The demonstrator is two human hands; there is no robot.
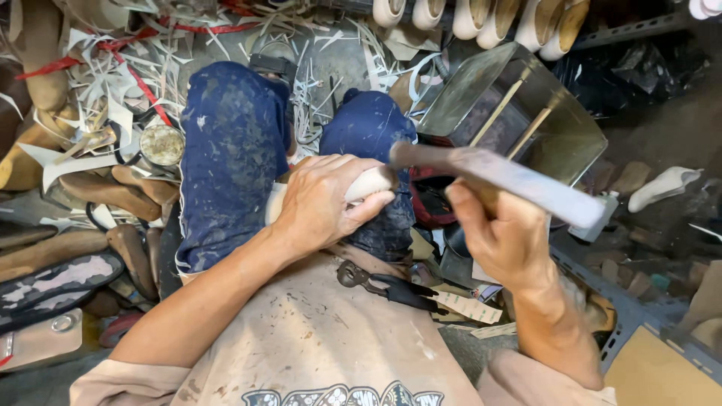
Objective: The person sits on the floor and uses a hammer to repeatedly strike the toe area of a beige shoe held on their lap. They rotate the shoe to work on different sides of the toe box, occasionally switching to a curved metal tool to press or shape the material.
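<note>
A pale, rounded shoe form (366,186) is held across the lap, on the knees of blue, paint-flecked trousers (229,158), the left hand (325,204) wrapped over it with fingers pressed together around its upper side. A long, flat, grey metal rasp (519,180) is gripped in the right hand (500,233), fingers curled shut about its handle end, its dark tip lying at the form's end. The form is judged stiff, smooth and fairly light, best clasped around its middle. Black-handled pliers (387,284) rest on the stained apron (323,338); pale offcuts (113,83) litter the floor.
</note>
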